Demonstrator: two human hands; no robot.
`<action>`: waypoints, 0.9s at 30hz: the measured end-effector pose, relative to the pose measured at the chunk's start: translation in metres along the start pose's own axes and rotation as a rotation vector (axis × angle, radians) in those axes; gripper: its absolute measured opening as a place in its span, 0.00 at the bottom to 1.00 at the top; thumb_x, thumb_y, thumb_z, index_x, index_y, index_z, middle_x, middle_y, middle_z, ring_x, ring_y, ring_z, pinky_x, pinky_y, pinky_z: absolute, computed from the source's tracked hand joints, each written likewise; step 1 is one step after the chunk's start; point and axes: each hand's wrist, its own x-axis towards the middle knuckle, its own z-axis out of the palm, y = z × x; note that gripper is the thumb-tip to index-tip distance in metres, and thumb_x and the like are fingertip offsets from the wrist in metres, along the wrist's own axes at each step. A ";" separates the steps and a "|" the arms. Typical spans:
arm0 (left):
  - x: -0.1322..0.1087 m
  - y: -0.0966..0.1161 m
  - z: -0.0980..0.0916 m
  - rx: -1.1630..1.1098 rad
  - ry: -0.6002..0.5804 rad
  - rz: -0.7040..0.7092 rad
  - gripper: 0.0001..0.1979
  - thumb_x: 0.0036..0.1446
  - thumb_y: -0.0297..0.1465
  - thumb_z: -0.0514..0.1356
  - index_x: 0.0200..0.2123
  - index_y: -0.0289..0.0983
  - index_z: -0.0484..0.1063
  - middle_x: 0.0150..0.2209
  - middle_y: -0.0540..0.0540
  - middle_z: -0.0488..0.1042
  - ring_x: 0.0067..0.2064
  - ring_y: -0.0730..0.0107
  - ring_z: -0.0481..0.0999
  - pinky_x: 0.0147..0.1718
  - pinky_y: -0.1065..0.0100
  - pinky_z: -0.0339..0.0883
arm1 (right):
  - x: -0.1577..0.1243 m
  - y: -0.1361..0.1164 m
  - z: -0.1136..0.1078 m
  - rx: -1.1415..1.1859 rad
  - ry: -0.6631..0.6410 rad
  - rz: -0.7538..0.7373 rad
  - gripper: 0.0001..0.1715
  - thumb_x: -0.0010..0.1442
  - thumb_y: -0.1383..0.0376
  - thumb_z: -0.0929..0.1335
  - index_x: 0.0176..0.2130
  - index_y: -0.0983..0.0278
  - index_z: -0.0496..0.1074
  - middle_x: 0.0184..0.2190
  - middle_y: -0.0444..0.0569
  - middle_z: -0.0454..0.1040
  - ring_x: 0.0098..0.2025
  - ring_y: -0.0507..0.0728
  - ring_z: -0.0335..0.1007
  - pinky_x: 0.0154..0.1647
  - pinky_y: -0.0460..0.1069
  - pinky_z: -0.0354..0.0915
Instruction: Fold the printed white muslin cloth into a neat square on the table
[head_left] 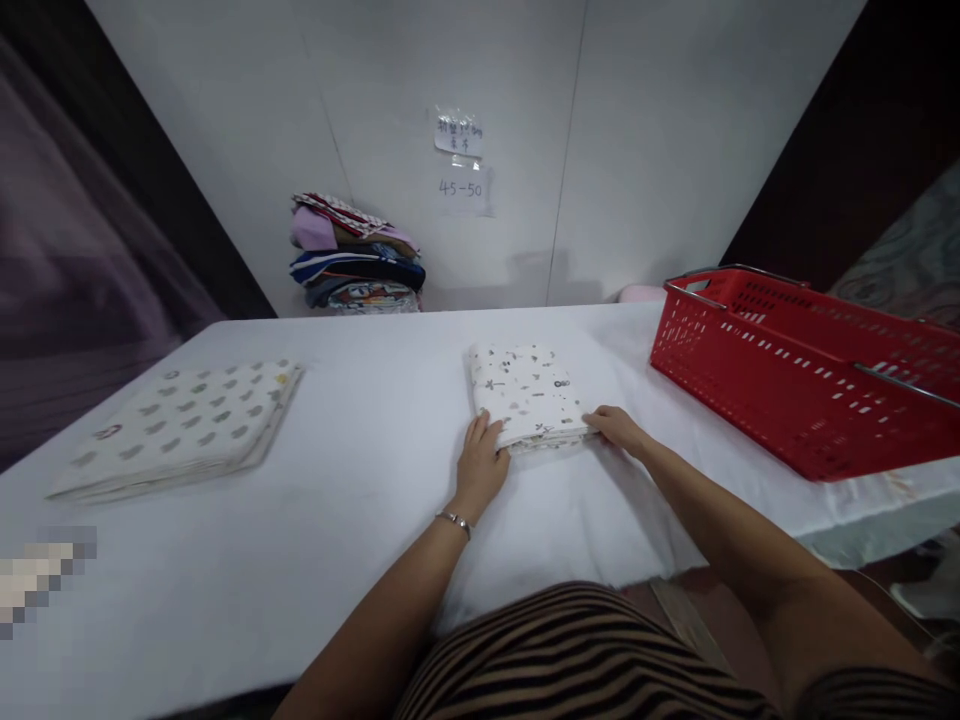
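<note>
A folded white cloth (529,390) with small grey and dark prints lies flat on the white-covered table in front of me. My left hand (481,462), with a bracelet at the wrist, grips its near left corner, fingers on top and the thumb at the edge. At the near right corner, my right hand (616,428) pinches the cloth's layers. Off to the left rests a second folded cloth (191,425), white with grey rounded shapes and a few coloured ones, apart from both hands.
On the table's right side stands a red perforated basket (757,375) with metal handles. Behind the far edge, a stack of folded fabrics (358,255) sits against the wall. Paper signs (461,188) hang above. The white tablecloth (360,420) covers the table. A blurred patch is at lower left.
</note>
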 end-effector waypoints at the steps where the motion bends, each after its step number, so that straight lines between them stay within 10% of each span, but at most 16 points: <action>1: 0.000 0.001 0.000 0.001 -0.001 -0.008 0.23 0.53 0.23 0.53 0.54 0.36 0.65 0.62 0.41 0.57 0.64 0.57 0.54 0.62 0.53 0.55 | 0.000 0.000 0.000 0.018 0.008 -0.007 0.12 0.54 0.58 0.66 0.28 0.65 0.68 0.12 0.39 0.62 0.16 0.49 0.58 0.19 0.44 0.53; 27: 0.008 0.024 0.004 0.101 0.001 -0.077 0.25 0.53 0.33 0.59 0.55 0.39 0.62 0.64 0.39 0.53 0.65 0.51 0.50 0.58 0.46 0.54 | 0.020 -0.082 -0.025 0.311 -0.042 -0.002 0.11 0.51 0.65 0.69 0.22 0.65 0.65 0.13 0.43 0.65 0.15 0.48 0.59 0.13 0.43 0.49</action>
